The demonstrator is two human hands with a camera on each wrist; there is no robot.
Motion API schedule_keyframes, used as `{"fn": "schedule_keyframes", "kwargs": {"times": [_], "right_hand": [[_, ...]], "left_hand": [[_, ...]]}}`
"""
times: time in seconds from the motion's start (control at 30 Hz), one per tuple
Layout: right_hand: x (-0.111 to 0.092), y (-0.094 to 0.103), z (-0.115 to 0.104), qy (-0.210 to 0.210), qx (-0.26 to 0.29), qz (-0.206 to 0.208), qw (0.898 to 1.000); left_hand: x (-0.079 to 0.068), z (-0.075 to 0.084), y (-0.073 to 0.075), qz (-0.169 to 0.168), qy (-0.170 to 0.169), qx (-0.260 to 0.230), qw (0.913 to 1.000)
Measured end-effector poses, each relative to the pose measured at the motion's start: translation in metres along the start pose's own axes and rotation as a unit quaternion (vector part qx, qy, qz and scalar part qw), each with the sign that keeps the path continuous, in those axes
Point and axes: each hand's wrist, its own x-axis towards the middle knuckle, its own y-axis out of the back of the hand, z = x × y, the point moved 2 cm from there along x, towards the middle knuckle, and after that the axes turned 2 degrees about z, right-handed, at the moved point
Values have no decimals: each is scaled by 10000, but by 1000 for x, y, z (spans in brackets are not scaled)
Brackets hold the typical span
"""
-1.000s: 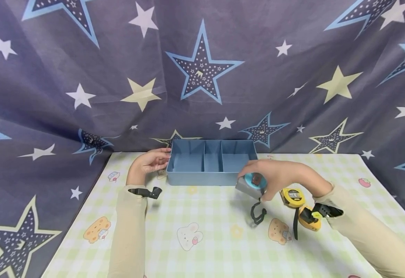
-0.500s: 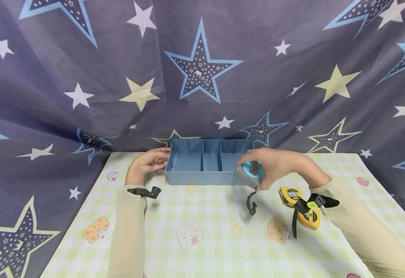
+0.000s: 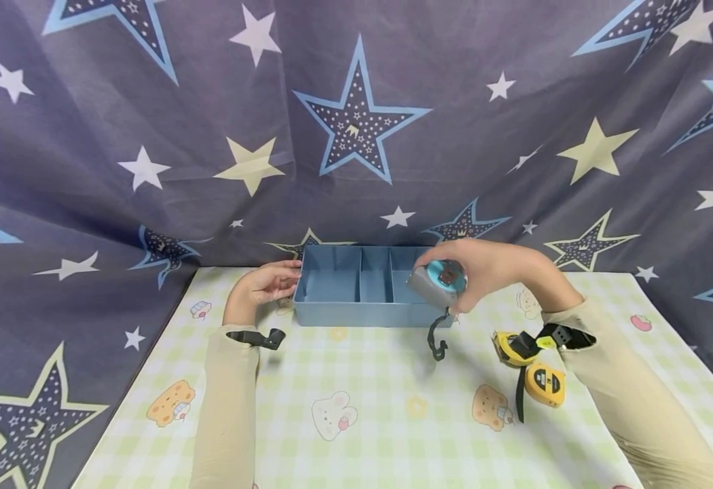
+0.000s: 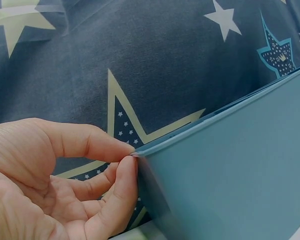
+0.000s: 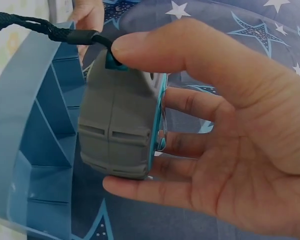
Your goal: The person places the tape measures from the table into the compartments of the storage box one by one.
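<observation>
My right hand (image 3: 485,268) grips a grey tape measure (image 3: 431,288) with a turquoise disc on its side, raised over the right front of a blue divided box (image 3: 356,314). Its black strap (image 3: 434,336) dangles in front of the box. In the right wrist view the thumb presses the strap end of the tape measure (image 5: 115,120), while a finger supports the opposite end. At the box's left end, my left hand (image 3: 267,283) pinches the rim corner between thumb and fingertips. The left wrist view shows these fingertips (image 4: 126,167) right at the box (image 4: 225,165) corner.
Two yellow tape measures lie on the table to the right: one (image 3: 509,341) partly hidden by the right wrist camera (image 3: 527,344), the other (image 3: 544,385) nearer, beside a black strap (image 3: 520,394). A star-patterned curtain (image 3: 356,204) hangs close behind the box.
My right hand has lifted the grey tape measure up and slightly left, from the box's front right corner to above its front wall. The left hand stays at the rim.
</observation>
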Motion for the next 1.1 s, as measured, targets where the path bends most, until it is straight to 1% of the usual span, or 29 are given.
{"fn": "schedule_keyframes", "kwargs": {"times": [0.27,0.43,0.57,0.7,0.83,1.0,1.1], "right_hand": [[9,11,-9,-120,-32,72,9999],[13,20,-11,-226,-152,175,9995],[18,28,-12,-159,-289,278,9991],[23,37,-15,-168,-389,488,9979],[29,44,-18,-300,-416,739,9959],[40,51,-23,-335,-571,1025,9925],[46,53,-27,-323,-567,1205,9906]], "left_hand": [[-3,-1,1,-2,-54,177,9998],[-3,-1,0,3,-68,81,9999],[-2,0,-2,20,-21,-1,10000],[-1,0,-1,13,-11,13,10000],[-2,-1,0,8,-30,33,10000],[-3,-1,0,36,-19,-2,10000],[-3,-1,0,56,-41,-54,10000]]}}
